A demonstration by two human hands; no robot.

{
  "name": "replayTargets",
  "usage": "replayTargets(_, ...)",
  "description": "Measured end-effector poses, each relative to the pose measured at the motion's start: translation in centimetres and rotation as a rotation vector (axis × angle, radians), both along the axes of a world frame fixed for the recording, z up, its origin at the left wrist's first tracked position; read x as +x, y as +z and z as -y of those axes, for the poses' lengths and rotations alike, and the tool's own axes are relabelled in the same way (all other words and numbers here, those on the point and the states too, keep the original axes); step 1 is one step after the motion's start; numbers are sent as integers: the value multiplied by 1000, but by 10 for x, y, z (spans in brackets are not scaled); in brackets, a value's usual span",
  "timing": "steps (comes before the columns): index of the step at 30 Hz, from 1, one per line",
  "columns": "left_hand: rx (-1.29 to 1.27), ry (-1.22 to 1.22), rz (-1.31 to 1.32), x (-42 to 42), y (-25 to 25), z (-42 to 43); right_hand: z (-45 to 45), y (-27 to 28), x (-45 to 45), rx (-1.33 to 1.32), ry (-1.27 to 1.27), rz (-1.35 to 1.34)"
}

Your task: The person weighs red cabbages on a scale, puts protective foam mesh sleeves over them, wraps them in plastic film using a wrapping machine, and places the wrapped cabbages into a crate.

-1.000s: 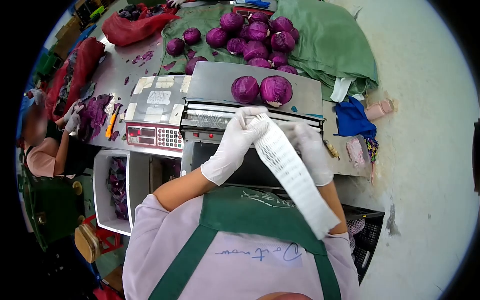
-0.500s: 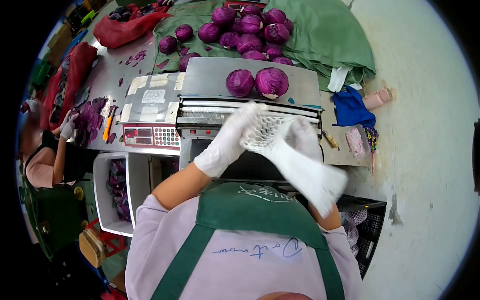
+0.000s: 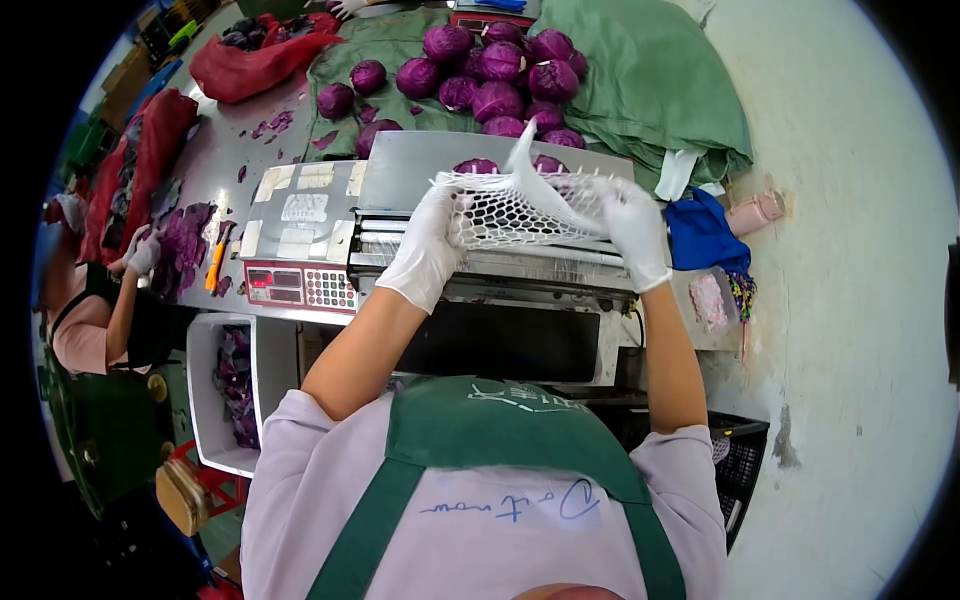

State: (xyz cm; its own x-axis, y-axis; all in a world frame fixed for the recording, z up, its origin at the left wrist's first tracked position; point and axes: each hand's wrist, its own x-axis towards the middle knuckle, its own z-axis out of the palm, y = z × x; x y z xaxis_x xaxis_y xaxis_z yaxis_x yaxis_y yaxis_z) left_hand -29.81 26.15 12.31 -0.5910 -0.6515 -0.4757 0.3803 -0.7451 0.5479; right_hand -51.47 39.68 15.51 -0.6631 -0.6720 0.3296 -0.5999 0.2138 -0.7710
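A white foam net sleeve [image 3: 505, 218] is stretched wide between my gloved hands, above the wrapping machine with metal rollers [image 3: 385, 240]. My left hand [image 3: 432, 235] is closed on its left end, and my right hand [image 3: 633, 225] grips the right end. A loose flap of the net stands up in the middle. Just behind it, two red cabbages [image 3: 476, 166] rest on the machine's metal plate [image 3: 410, 160], mostly hidden by the net.
More red cabbages [image 3: 497, 100] are piled on green cloth [image 3: 640, 90] at the back. A scale [image 3: 300, 285] stands at left, near an orange-handled knife [image 3: 217, 258]. A white bin [image 3: 205, 395] holds purple leaves. At far left, a co-worker's gloved hand [image 3: 143, 252] touches leaves.
My hands have moved apart and the net sleeve, bunched and hanging toward the lower right before, is now spread between them. My right hand has come out from behind it.
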Motion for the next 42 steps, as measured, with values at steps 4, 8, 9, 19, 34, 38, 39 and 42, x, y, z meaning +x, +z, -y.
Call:
replayTargets(4, -462, 174, 392, -5, -6, 3, 32, -7, -17, 37, -47, -299)
replayTargets(8, -433, 171, 569, -21, -10, 24, 55, -18, -29, 341, -53, -147)
replayTargets(9, -447, 89, 605, -22, -29, 33, 60, -35, -40, 415, -31, -94)
replayTargets(19, -58, -90, 366, -23, -60, 64, 57, -70, -31, -27, 198, 1219)
replayTargets(34, -55, -429, -341, 118, -25, -77, -79, -15, 113, 35, 442, 2033)
replayTargets(38, 396, -340, -530, 141, -14, -94, -88, -16, 131, -105, 562, 1693)
replayTargets(39, 409, -289, -420, 146, -27, -98, -89, -20, 132, -122, 531, 1705)
replayTargets(42, 482, -364, -492, 151, -51, -104, -93, -44, 137, -315, 461, 1580)
